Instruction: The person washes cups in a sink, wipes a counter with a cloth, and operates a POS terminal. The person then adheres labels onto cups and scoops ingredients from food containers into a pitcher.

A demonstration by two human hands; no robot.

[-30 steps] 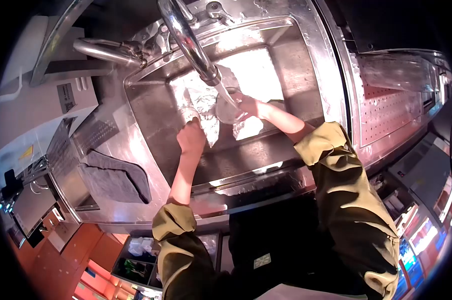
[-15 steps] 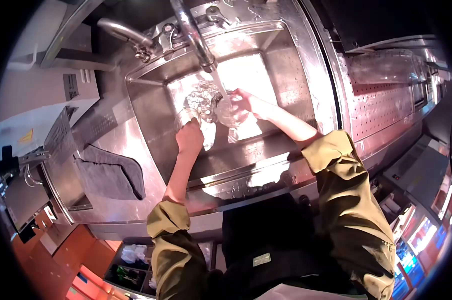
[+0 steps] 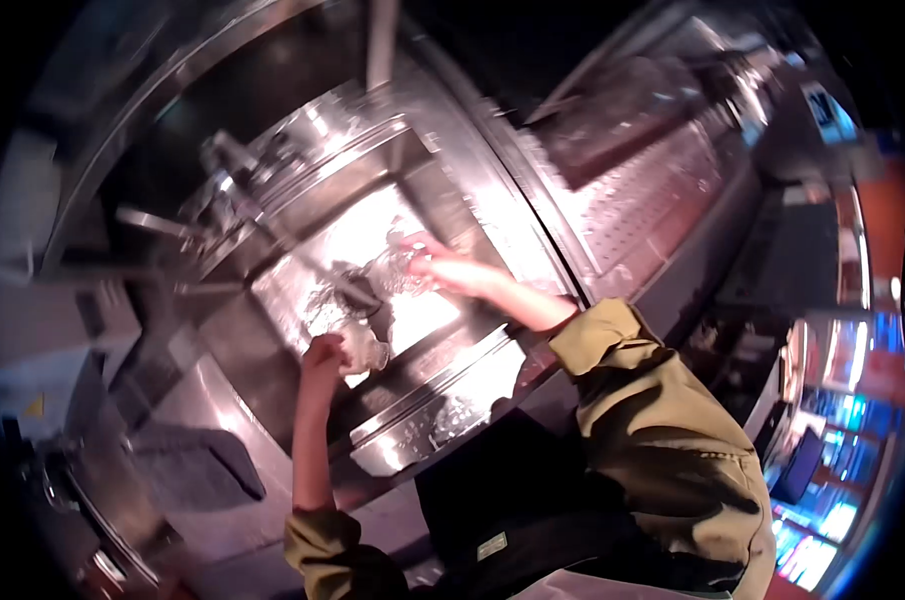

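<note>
Both hands are over a metal sink, and the picture is blurred by motion. My left hand is closed on the rim of a clear container at the sink's lower left. My right hand has its fingers round another clear container, near the middle of the bright sink floor. Between the two lies something clear and shiny, too blurred to name. A metal faucet rises behind the sink.
A folded grey cloth lies on the metal counter left of the sink. To the right is a perforated metal drain panel. Lit screens or shelves show at the far right.
The view has swung and tilted, so the sink now sits lower and further left. My left hand's container has tipped over. Both hands keep their hold.
</note>
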